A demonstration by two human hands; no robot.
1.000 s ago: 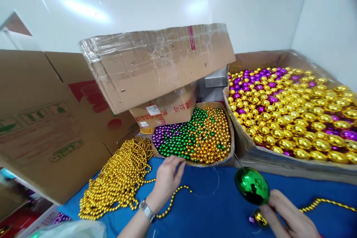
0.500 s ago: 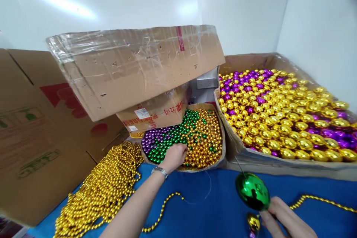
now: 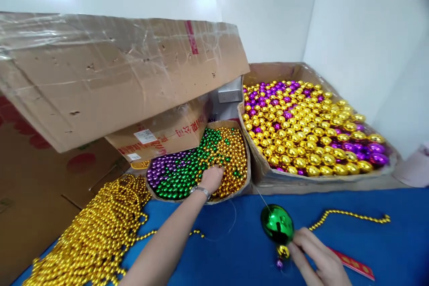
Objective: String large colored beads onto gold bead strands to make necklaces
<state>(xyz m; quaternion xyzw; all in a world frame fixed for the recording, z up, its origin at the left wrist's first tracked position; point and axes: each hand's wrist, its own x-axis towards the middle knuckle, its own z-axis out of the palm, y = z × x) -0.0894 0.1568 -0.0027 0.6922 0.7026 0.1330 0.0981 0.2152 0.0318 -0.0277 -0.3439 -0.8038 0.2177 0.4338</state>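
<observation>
My left hand (image 3: 212, 178), with a silver watch on the wrist, reaches into a box of small purple, green and gold beads (image 3: 234, 161). Its fingers are bent down over the gold beads, and their tips are hidden. At the lower right my right hand (image 3: 310, 250) pinches a large shiny green ball (image 3: 277, 224) at its lower right side. A thin wire rises from the ball's top. Below it hang a small gold bead (image 3: 283, 251) and a smaller purple bead (image 3: 279, 264).
Gold bead strands (image 3: 94, 232) are heaped at the left on the blue table (image 3: 248, 250). A large box of gold and purple balls (image 3: 315, 143) stands at the right. Cardboard flaps (image 3: 134, 76) overhang the bead box. A gold chain (image 3: 348, 216) and a red strip (image 3: 355, 264) lie at the right.
The view has turned to the right, so the boxes appear farther left. My left hand has moved right over the gold beads. My right hand still holds the green ball.
</observation>
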